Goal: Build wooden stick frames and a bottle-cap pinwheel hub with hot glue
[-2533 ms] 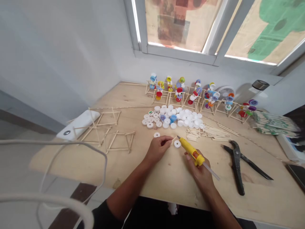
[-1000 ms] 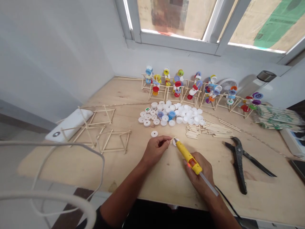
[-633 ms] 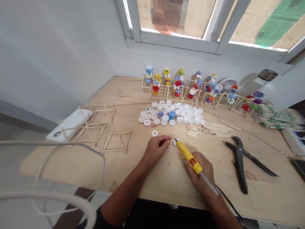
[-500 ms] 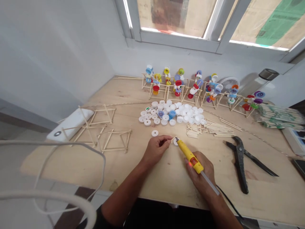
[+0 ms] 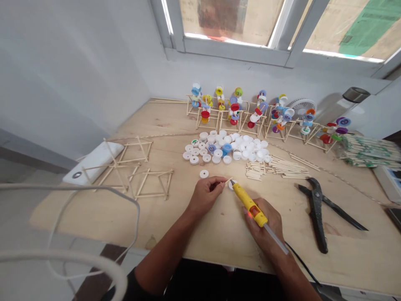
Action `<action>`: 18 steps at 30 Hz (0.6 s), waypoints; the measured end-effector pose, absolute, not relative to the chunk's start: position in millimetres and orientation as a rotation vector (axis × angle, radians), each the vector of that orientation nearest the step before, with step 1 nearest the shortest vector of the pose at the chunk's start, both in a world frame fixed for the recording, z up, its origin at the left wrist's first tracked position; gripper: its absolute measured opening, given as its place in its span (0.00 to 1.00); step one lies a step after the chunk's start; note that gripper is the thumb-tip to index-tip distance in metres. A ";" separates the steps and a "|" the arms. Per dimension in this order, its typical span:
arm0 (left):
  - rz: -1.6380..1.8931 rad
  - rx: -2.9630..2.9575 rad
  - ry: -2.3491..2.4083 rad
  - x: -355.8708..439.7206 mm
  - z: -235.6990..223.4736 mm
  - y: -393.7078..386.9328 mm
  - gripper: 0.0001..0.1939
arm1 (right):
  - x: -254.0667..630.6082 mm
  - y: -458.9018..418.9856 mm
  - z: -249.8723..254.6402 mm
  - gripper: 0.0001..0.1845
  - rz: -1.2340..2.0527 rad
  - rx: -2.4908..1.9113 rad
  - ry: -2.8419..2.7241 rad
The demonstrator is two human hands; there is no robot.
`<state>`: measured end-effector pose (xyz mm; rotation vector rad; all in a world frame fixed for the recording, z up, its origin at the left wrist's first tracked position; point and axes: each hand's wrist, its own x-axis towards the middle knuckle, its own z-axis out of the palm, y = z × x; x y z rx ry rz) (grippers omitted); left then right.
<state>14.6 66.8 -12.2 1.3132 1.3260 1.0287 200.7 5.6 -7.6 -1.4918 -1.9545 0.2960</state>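
Observation:
My left hand [image 5: 206, 193] pinches a short wooden stick [image 5: 229, 180] between thumb and fingers. In my right hand [image 5: 265, 221] is a yellow glue gun [image 5: 250, 205], with a clear glue stick jutting from its back end. The gun's nozzle is at the stick's free tip; whether they touch I cannot tell. Just beneath the nozzle lies a white bottle cap [image 5: 231, 187], partly hidden by the gun. Another white cap with a hole [image 5: 204, 174] rests beyond my left hand.
Behind are a heap of white caps [image 5: 247, 146], cut sticks [image 5: 286, 167] and a row of stick frames with coloured caps [image 5: 234, 115]. Black pliers [image 5: 317, 209] lie at right. Bare stick frames [image 5: 153, 184], a white power bank [image 5: 94, 163] and a looping cable [image 5: 138, 217] are at left.
My right hand has brought the glue gun's nozzle over the white cap to the stick's tip and holds it there. My left hand keeps its pinch. The camera view has shifted slightly.

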 end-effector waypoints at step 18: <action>1.018 1.337 1.334 11.8 -9.7 66.5 0.12 | 205.2 8.1 -6.1 0.13 0.891 -1.555 -1.269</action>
